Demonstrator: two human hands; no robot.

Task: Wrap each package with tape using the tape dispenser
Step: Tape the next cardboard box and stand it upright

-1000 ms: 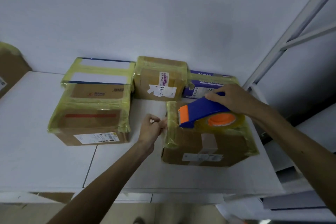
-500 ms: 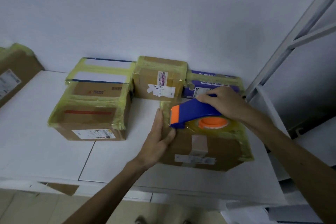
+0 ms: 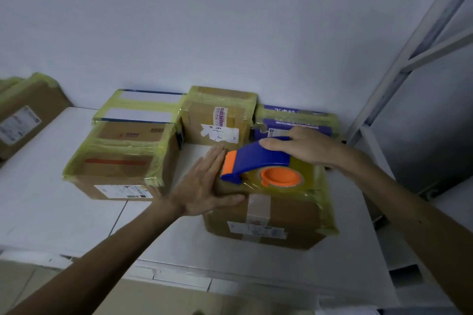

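Note:
A brown cardboard package [image 3: 284, 215] with yellowish tape along its edges sits at the front right of the white table [image 3: 51, 202]. On its top lies a blue and orange tape dispenser [image 3: 258, 161] with a clear tape roll. My right hand [image 3: 304, 146] grips the dispenser's blue handle from above. My left hand [image 3: 204, 184] presses flat with straight fingers against the package's left side, thumb on its front face.
Taped packages line the wall: a large brown box [image 3: 120, 163], a white-topped box [image 3: 143, 107], a labelled brown box [image 3: 217, 117] and a purple box [image 3: 294, 117]. Another brown box [image 3: 23, 115] stands far left. A grey metal rack [image 3: 419, 41] rises at right.
My left hand went from pinching at the package's left edge to lying flat against its left side. The dispenser and my right hand slid slightly left across the top.

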